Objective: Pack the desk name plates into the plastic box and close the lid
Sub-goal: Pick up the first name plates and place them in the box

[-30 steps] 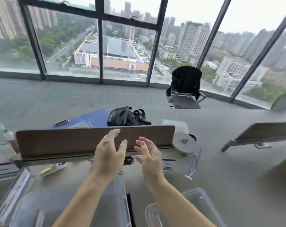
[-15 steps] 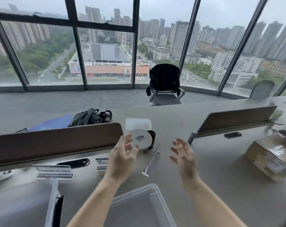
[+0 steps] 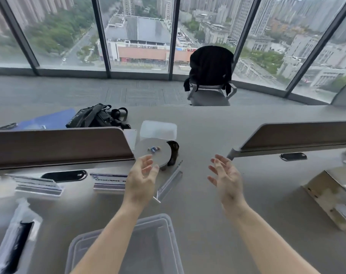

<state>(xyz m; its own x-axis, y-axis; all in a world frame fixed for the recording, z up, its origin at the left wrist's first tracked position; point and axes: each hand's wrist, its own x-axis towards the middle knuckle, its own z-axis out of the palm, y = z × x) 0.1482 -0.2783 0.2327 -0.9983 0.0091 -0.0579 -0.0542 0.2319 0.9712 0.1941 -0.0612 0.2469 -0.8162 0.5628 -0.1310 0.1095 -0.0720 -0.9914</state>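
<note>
A clear plastic box [image 3: 164, 230] sits open at the near edge of the grey desk, under my forearms. Three clear acrylic name plates lie beyond it: one [image 3: 37, 185] at far left, one with blue print [image 3: 108, 180] just left of my left hand, and one seen edge-on [image 3: 169, 182] between my hands. My left hand [image 3: 141, 180] hovers open above the desk, fingers spread, holding nothing. My right hand [image 3: 226, 178] is raised open too, palm turned inward. Another clear piece with a black part [image 3: 15, 238], maybe the lid, lies at lower left.
A brown desk divider [image 3: 59, 145] runs at left and another [image 3: 295, 135] at right. A round grey disc [image 3: 154, 153] with a black stand sits behind my left hand. A cardboard box [image 3: 330, 198] is at right. A black bag [image 3: 97, 117] and a chair [image 3: 209, 76] stand beyond.
The view has swung right and down, so the box now sits centred under my arms. My hands have drawn apart and stay empty.
</note>
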